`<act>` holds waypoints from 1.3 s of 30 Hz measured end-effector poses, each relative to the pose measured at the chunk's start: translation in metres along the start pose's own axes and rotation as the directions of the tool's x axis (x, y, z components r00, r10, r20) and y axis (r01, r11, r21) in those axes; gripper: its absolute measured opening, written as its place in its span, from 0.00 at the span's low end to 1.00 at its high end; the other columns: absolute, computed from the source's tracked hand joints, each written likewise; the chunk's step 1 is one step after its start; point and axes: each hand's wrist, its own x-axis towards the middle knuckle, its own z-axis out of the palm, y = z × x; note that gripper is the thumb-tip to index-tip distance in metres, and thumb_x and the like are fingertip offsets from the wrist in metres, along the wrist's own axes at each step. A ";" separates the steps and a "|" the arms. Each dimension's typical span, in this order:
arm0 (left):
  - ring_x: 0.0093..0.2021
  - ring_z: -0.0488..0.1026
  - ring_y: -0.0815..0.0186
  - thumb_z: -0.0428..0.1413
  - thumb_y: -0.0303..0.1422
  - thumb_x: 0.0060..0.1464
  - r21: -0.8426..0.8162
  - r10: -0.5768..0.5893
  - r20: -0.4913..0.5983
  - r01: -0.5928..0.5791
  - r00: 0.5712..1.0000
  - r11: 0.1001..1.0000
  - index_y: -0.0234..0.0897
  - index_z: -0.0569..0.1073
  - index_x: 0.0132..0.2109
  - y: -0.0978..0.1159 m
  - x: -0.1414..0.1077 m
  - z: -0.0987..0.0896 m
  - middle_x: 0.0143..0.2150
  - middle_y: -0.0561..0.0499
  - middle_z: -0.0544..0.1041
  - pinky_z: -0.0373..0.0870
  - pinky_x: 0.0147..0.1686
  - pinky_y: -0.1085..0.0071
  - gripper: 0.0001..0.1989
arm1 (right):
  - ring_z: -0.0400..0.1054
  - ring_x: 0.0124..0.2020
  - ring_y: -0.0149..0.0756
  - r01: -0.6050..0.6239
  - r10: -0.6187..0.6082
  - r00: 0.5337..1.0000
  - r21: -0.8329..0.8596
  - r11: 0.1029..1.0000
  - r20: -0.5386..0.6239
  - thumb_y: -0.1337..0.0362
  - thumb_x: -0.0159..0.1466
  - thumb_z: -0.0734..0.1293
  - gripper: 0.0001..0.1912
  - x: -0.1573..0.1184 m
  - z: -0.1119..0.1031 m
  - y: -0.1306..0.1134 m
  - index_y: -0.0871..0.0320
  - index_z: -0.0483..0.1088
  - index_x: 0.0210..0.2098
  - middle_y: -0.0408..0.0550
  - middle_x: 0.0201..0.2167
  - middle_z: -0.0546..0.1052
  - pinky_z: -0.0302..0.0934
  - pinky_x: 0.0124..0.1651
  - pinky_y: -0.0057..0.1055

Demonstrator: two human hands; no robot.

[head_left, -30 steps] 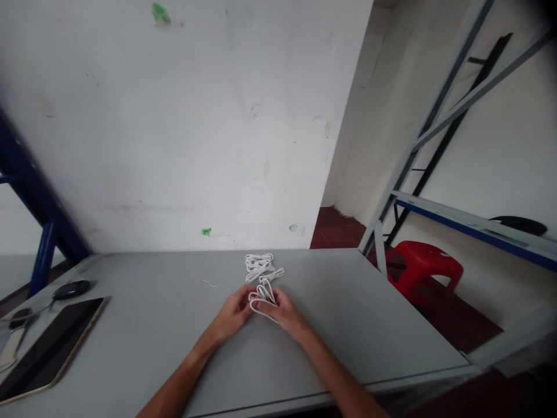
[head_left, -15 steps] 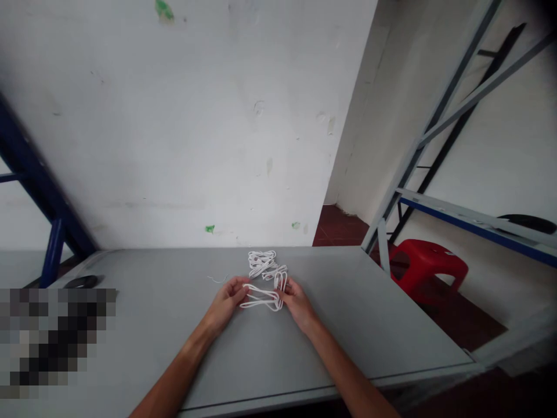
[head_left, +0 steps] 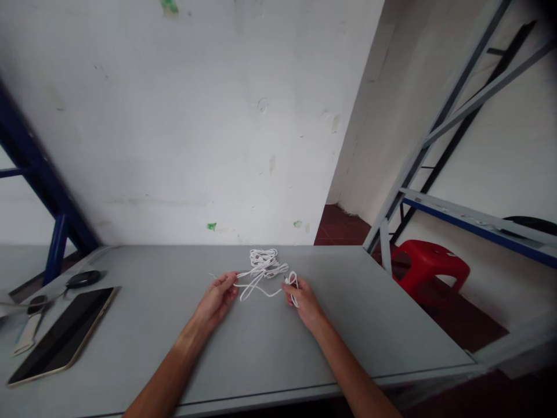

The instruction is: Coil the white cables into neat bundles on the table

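A white cable [head_left: 270, 295] runs in a loose strand between my two hands over the grey table. My left hand [head_left: 220, 299] is closed on several of its loops, pinching them between thumb and fingers. At the other side my right hand [head_left: 304, 302] grips an end part of the same cable, with a small loop standing up over the fingers. Just beyond the hands lies a pile of bundled white cables [head_left: 263, 257]. The held loops overlap the near side of this pile, so where one cable parts from another is hard to make out.
On the table's left lie a tablet [head_left: 63, 337], a watch with a light strap [head_left: 30, 334] and a black round object [head_left: 82, 278]. A short thin white strip [head_left: 212, 275] is near my left hand. A red stool [head_left: 429, 267] stands beyond the table's right edge, by a metal frame [head_left: 418, 157].
The cable's loops have been pulled open; a single strand now spans the hands. My right hand has moved slightly right, my left slightly left. The view has shifted a little.
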 end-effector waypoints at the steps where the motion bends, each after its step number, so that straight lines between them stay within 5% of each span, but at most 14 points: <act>1: 0.24 0.65 0.77 0.68 0.33 0.43 0.019 0.027 -0.036 -0.027 0.999 0.999 0.32 0.78 0.38 0.000 0.001 -0.001 0.28 0.55 0.71 0.64 0.24 0.81 0.14 | 0.50 0.18 0.24 0.003 -0.003 1.000 -0.029 1.000 0.010 0.57 0.47 0.74 0.20 -0.001 -0.001 -0.002 0.55 0.59 0.26 0.33 0.16 0.60 0.46 0.21 0.25; 6: 0.22 0.62 0.76 0.70 0.40 0.37 0.172 0.178 -0.195 -0.145 0.964 0.974 0.32 0.77 0.38 0.004 0.003 -0.006 0.24 0.58 0.69 0.58 0.22 0.79 0.21 | 0.56 0.21 0.27 0.027 -0.005 0.998 -0.361 0.932 0.060 0.62 0.46 0.74 0.17 -0.008 -0.014 -0.015 0.56 0.66 0.33 0.35 0.23 0.68 0.49 0.24 0.25; 10: 0.22 0.60 0.75 0.68 0.44 0.40 0.272 0.271 -0.270 -0.197 0.924 0.942 0.33 0.76 0.38 0.010 0.003 -0.014 0.22 0.59 0.66 0.54 0.22 0.78 0.22 | 0.59 0.24 0.30 0.201 -0.181 0.979 -0.606 0.770 0.095 0.63 0.50 0.71 0.09 -0.009 -0.026 -0.016 0.56 0.64 0.23 0.38 0.21 0.68 0.50 0.28 0.26; 14: 0.23 0.61 0.73 0.65 0.47 0.43 0.342 0.386 -0.368 -0.263 0.846 0.902 0.34 0.74 0.34 0.020 0.004 -0.024 0.23 0.58 0.66 0.56 0.25 0.76 0.21 | 0.54 0.22 0.29 0.291 -0.201 0.957 -0.678 0.676 0.211 0.59 0.56 0.67 0.16 -0.010 -0.032 -0.020 0.56 0.60 0.18 0.38 0.17 0.64 0.44 0.27 0.26; 19: 0.24 0.60 0.71 0.60 0.47 0.50 0.587 0.563 -0.374 -0.282 0.737 0.759 0.36 0.71 0.28 0.031 0.000 -0.028 0.22 0.57 0.66 0.56 0.26 0.74 0.18 | 0.50 0.20 0.27 0.193 -0.047 0.965 -0.571 0.798 0.259 0.54 0.57 0.67 0.19 -0.010 -0.041 -0.030 0.56 0.58 0.19 0.35 0.16 0.58 0.43 0.25 0.25; 24: 0.23 0.60 0.70 0.60 0.49 0.50 0.703 0.612 -0.318 -0.253 0.724 0.665 0.37 0.65 0.23 0.030 -0.003 -0.026 0.20 0.57 0.65 0.55 0.26 0.73 0.22 | 0.52 0.18 0.26 0.034 -0.047 0.999 -0.386 0.922 -0.023 0.62 0.48 0.69 0.12 -0.002 -0.052 -0.027 0.55 0.59 0.21 0.33 0.14 0.61 0.46 0.23 0.25; 27: 0.22 0.59 0.70 0.56 0.51 0.53 0.799 0.631 -0.254 -0.208 0.733 0.564 0.38 0.65 0.22 0.028 -0.002 -0.027 0.18 0.57 0.63 0.54 0.26 0.73 0.23 | 0.56 0.18 0.28 -0.014 -0.006 0.990 -0.141 0.990 -0.144 0.65 0.46 0.66 0.07 0.003 -0.057 -0.024 0.55 0.65 0.26 0.33 0.13 0.62 0.50 0.23 0.25; 31: 0.24 0.66 0.67 0.48 0.50 0.59 0.867 0.632 -0.204 -0.162 0.747 0.471 0.38 0.67 0.23 0.028 -0.002 -0.027 0.20 0.54 0.69 0.58 0.28 0.72 0.24 | 0.67 0.22 0.32 -0.011 0.026 0.972 0.064 0.998 -0.234 0.65 0.45 0.67 0.11 0.006 -0.059 -0.023 0.57 0.69 0.30 0.34 0.14 0.65 0.61 0.28 0.27; 35: 0.25 0.69 0.65 0.43 0.46 0.62 0.926 0.603 -0.175 -0.078 0.778 0.370 0.39 0.68 0.27 0.030 -0.006 -0.020 0.21 0.53 0.73 0.60 0.31 0.71 0.22 | 0.74 0.28 0.38 0.002 0.040 0.974 0.186 0.982 -0.223 0.65 0.44 0.70 0.12 0.007 -0.056 -0.022 0.56 0.67 0.29 0.39 0.19 0.73 0.67 0.32 0.31; 39: 0.25 0.71 0.63 0.39 0.44 0.65 0.950 0.581 -0.137 -0.061 0.802 0.307 0.41 0.65 0.28 0.031 -0.012 -0.012 0.20 0.53 0.74 0.62 0.33 0.69 0.21 | 0.69 0.20 0.33 0.011 0.032 0.971 0.177 0.984 -0.236 0.60 0.45 0.74 0.17 0.006 -0.054 -0.021 0.55 0.66 0.31 0.37 0.18 0.71 0.61 0.21 0.26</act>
